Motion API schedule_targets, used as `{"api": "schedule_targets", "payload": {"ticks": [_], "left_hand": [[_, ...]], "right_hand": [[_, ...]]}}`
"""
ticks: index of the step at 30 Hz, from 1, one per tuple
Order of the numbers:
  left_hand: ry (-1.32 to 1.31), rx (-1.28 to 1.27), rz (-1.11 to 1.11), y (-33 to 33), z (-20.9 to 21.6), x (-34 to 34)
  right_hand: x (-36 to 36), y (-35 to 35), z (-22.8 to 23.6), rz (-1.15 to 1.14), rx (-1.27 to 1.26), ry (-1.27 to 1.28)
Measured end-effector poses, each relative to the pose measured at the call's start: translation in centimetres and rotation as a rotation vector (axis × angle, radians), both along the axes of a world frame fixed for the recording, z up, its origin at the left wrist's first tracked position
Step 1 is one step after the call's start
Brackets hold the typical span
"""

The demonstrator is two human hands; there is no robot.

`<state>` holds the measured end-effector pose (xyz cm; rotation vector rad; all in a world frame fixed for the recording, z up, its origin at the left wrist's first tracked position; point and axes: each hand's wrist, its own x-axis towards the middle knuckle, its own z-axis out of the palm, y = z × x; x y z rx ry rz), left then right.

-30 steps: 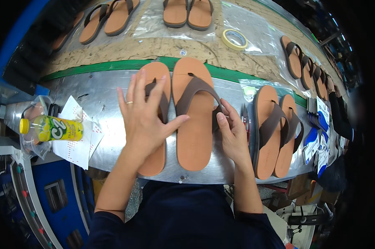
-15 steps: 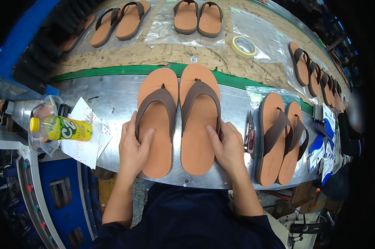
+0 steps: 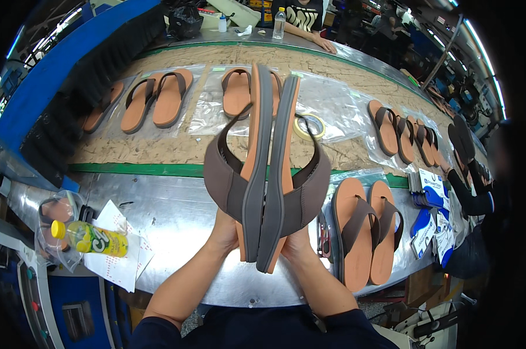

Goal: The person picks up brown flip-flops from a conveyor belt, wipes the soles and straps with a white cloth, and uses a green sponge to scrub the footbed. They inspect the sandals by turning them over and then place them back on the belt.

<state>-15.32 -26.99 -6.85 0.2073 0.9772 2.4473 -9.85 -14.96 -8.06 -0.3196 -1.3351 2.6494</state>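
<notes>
My left hand [image 3: 225, 231] and my right hand [image 3: 298, 242] hold up a pair of tan flip-flops with dark brown straps, one in each. The left flip-flop [image 3: 224, 177] and the right flip-flop [image 3: 307, 195] stand on edge above the metal bench, toes upward. Their grey soles face each other almost touching, and the straps bulge outward. Most of my fingers are hidden behind the footbeds. Beside my right hand, a second pair of flip-flops [image 3: 353, 247] lies on a plastic bag. Red-handled thread snips [image 3: 324, 239] rest between that pair and my hand.
A drink bottle [image 3: 100, 239] lies on white papers [image 3: 114, 267] at left. Beyond the green-edged strip, more flip-flops [image 3: 172, 99] and a tape roll [image 3: 309, 127] rest on plastic bags. Blue-and-white cards [image 3: 434, 232] are piled at right. A co-worker's arm [image 3: 309, 38] rests on the far edge.
Both hands have lifted the flip-flops off the bench and turned them on edge, soles brought together. The view has tilted up, showing more of the far side.
</notes>
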Motion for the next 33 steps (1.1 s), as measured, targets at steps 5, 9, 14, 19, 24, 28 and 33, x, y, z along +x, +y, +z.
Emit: {"api": "schedule_targets", "payload": {"ticks": [5,9,14,19,24,28,33], "left_hand": [[-0.099,-0.052,-0.059,0.5,-3.5,-0.6],[-0.117,-0.088,-0.071,0.5,-4.0,-0.1],[-0.111,-0.143,-0.081,0.4,-3.4,0.0],[-0.171,-0.072,-0.107,0.2,-3.9,-0.3],[-0.1,-0.109,-0.067,-0.4,-3.5,-1.0],[0.065,0.037,-0.036,-4.9,-4.4,-3.1],[0.085,0.234,-0.171,-4.7,-1.8,-3.6]], "right_hand": [[-0.7,0.1,-1.4,-0.029,-0.189,-0.214],[-0.5,0.8,-2.3,0.008,-0.238,-0.184],[-0.7,0.7,-2.0,-0.029,-0.25,-0.185],[-0.9,0.7,-2.7,-0.016,-0.218,-0.158],[-1.0,1.2,-2.3,-0.07,-0.003,-0.092],[0.4,5.4,-0.3,0.105,-0.157,0.303],[-0.2,4.7,1.9,0.02,0.24,0.093]]}}
